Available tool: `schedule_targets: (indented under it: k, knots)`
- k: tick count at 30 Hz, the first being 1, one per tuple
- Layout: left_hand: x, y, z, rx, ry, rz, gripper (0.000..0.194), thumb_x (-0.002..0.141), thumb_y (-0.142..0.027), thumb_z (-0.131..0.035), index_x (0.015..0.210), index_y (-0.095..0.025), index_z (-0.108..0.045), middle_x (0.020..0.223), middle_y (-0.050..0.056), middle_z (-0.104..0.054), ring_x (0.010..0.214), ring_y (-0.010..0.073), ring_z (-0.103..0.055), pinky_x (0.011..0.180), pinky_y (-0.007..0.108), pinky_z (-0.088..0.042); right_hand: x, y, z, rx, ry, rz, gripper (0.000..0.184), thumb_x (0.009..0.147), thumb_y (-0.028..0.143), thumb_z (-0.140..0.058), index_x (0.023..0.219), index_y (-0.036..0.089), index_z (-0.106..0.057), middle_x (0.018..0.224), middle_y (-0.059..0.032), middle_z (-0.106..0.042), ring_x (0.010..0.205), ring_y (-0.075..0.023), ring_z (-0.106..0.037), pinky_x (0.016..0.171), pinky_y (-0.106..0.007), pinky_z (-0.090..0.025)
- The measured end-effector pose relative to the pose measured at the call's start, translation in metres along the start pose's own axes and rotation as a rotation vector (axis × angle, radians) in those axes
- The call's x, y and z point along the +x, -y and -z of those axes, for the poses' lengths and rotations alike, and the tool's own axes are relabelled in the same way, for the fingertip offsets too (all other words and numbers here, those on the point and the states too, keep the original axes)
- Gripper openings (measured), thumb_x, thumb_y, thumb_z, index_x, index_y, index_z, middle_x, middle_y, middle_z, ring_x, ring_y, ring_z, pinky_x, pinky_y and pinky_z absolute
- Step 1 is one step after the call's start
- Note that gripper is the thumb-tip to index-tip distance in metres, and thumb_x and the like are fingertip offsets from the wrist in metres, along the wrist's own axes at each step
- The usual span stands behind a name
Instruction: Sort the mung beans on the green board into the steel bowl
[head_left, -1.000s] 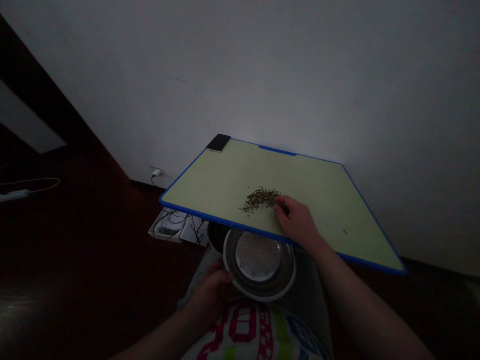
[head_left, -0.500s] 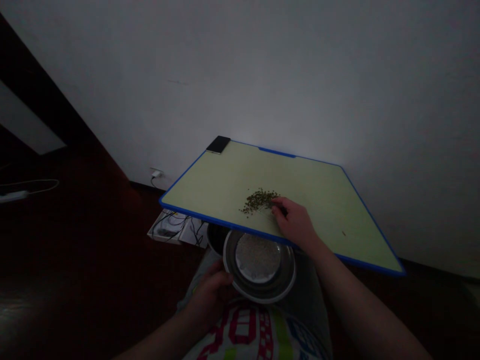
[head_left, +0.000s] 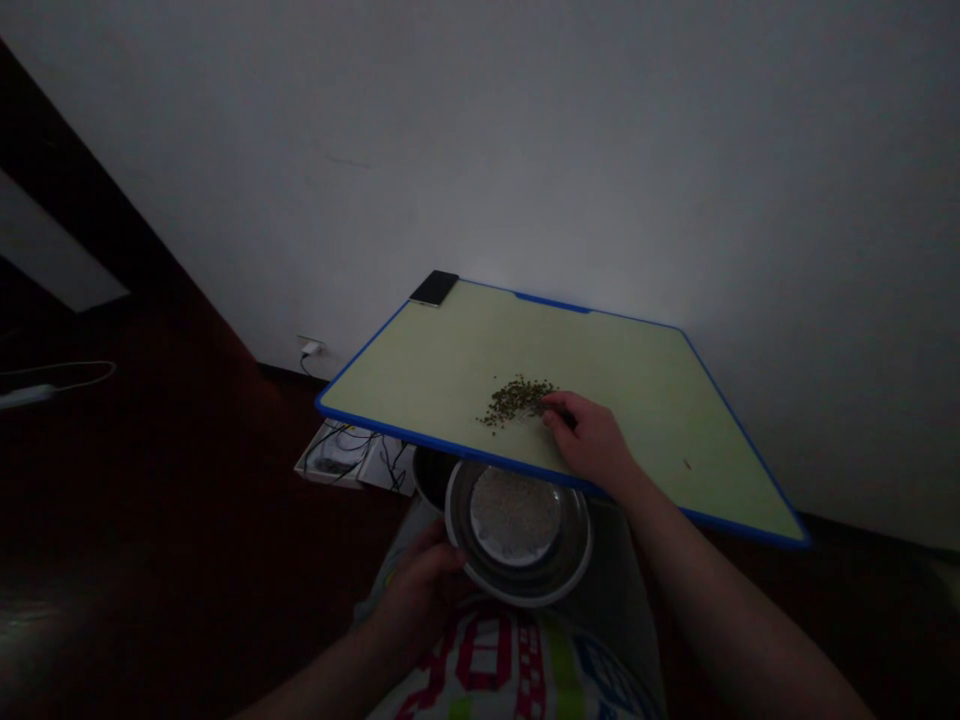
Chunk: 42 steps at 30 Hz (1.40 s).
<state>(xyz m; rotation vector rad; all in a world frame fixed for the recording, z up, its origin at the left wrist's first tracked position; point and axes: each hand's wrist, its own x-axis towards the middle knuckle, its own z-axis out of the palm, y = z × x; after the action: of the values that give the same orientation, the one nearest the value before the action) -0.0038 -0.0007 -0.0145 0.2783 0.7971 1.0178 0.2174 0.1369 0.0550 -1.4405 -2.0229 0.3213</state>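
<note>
One loose pile of brown grains (head_left: 517, 400), too many to count, lay on one smooth, pale, blue-edged tabletop (head_left: 622, 370), its long axis slanting from near left to far right. At its right end curled the right hand (head_left: 592, 435); whether the fingertips pinched anything, I cannot tell. The left hand (head_left: 424, 585) grasped one round, metallic bowl (head_left: 576, 560) by its rim.

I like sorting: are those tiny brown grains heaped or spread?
Spread: the grains lie scattered on the pale yellow, blue-edged board, gaps showing.
</note>
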Motion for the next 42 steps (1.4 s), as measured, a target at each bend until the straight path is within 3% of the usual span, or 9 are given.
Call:
schedule_targets:
  k: [3, 12, 16, 23, 33, 42]
  knots:
    - [-0.001, -0.001, -0.002, 0.004, -0.018, -0.001, 0.046, 0.06, -0.011, -0.064, 0.105, -0.017, -0.068, 0.1, 0.011, -0.08, 0.092, 0.0335, -0.072, 0.082, 0.05, -0.057, 0.0, 0.0, -0.001, 0.02, 0.008, 0.021, 0.027, 0.086, 0.024, -0.053, 0.106, 0.017, -0.069, 0.096, -0.0093, -0.076, 0.085, -0.0219, -0.071, 0.08, -0.036, -0.054]
    - [0.001, 0.001, 0.0, 0.014, -0.039, -0.018, 0.037, 0.058, -0.011, -0.065, 0.095, -0.017, -0.068, 0.088, 0.008, -0.08, 0.082, 0.029, -0.073, 0.076, 0.044, -0.058, 0.002, -0.001, -0.002, 0.007, -0.001, 0.044, 0.025, 0.087, 0.023, -0.053, 0.105, 0.017, -0.069, 0.096, -0.0094, -0.076, 0.087, -0.0226, -0.071, 0.08, -0.037, -0.054]
    - [0.0, 0.001, 0.0, 0.005, -0.037, -0.022, 0.041, 0.06, -0.011, -0.065, 0.1, -0.018, -0.067, 0.091, 0.008, -0.08, 0.086, 0.0304, -0.073, 0.079, 0.047, -0.058, 0.005, 0.001, -0.002, -0.015, 0.001, 0.036, 0.025, 0.087, 0.021, -0.053, 0.105, 0.019, -0.07, 0.096, -0.0089, -0.076, 0.086, -0.0228, -0.071, 0.081, -0.037, -0.054]
    - [-0.001, -0.001, -0.001, 0.013, -0.042, -0.014, 0.044, 0.058, -0.011, -0.065, 0.102, -0.017, -0.066, 0.093, 0.01, -0.08, 0.084, 0.0297, -0.073, 0.076, 0.045, -0.058, 0.013, 0.004, -0.001, -0.032, 0.059, 0.04, 0.025, 0.087, 0.019, -0.056, 0.107, 0.019, -0.071, 0.1, -0.0093, -0.076, 0.089, -0.0229, -0.07, 0.084, -0.038, -0.053]
    - [0.001, 0.003, 0.003, 0.001, -0.046, -0.004, 0.041, 0.059, -0.011, -0.066, 0.099, -0.018, -0.069, 0.089, 0.008, -0.079, 0.084, 0.0312, -0.073, 0.076, 0.047, -0.058, 0.006, 0.002, 0.003, 0.063, 0.133, 0.068, 0.023, 0.087, 0.019, -0.056, 0.104, 0.018, -0.07, 0.092, -0.0067, -0.075, 0.08, -0.0186, -0.068, 0.075, -0.032, -0.052]
    - [0.002, 0.002, 0.002, -0.005, -0.037, -0.015, 0.041, 0.059, -0.011, -0.066, 0.099, -0.017, -0.071, 0.089, 0.008, -0.079, 0.085, 0.0308, -0.073, 0.075, 0.045, -0.058, 0.013, 0.0, -0.002, 0.01, 0.067, 0.041, 0.023, 0.087, 0.019, -0.055, 0.105, 0.019, -0.07, 0.095, -0.0077, -0.075, 0.085, -0.0209, -0.069, 0.079, -0.035, -0.052]
